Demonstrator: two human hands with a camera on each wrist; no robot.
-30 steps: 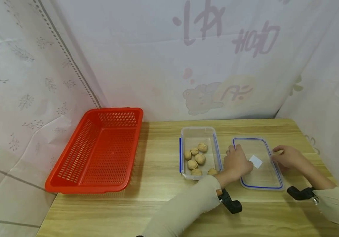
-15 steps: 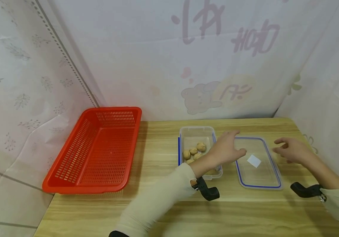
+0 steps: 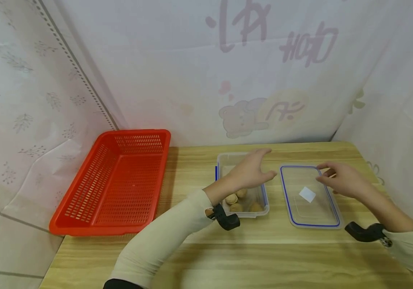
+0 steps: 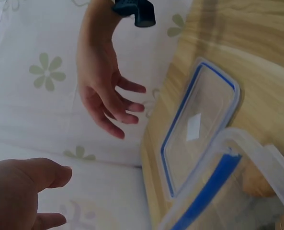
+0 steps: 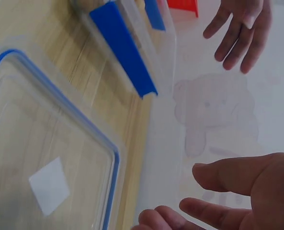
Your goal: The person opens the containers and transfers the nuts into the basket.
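Observation:
My left hand (image 3: 247, 172) hovers over the clear plastic box (image 3: 260, 214), thumb and fingers spread and holding nothing. Inside the box lie several walnuts (image 3: 232, 199), some of them hidden behind that hand and forearm. To the right, a clear lid (image 3: 322, 216) with a blue seal lies flat on the table, a white square label (image 3: 307, 194) at its middle. Over the lid's far right edge is my right hand (image 3: 345, 178), thumb and fingers apart with nothing between them. The right wrist view shows the same lid (image 5: 17, 143) below the right hand (image 5: 266, 191).
A red perforated plastic basket (image 3: 134, 180) stands at the left on the wooden table (image 3: 249, 257). Printed curtains (image 3: 177, 80) enclose the table at the back and both sides. A blue latch flap (image 5: 122, 48) hangs along the box's side in the right wrist view.
My left hand has let go of the lid and moved left over the box. The right hand came off the lid's right side, then swung back over its far edge. The lid stayed put.

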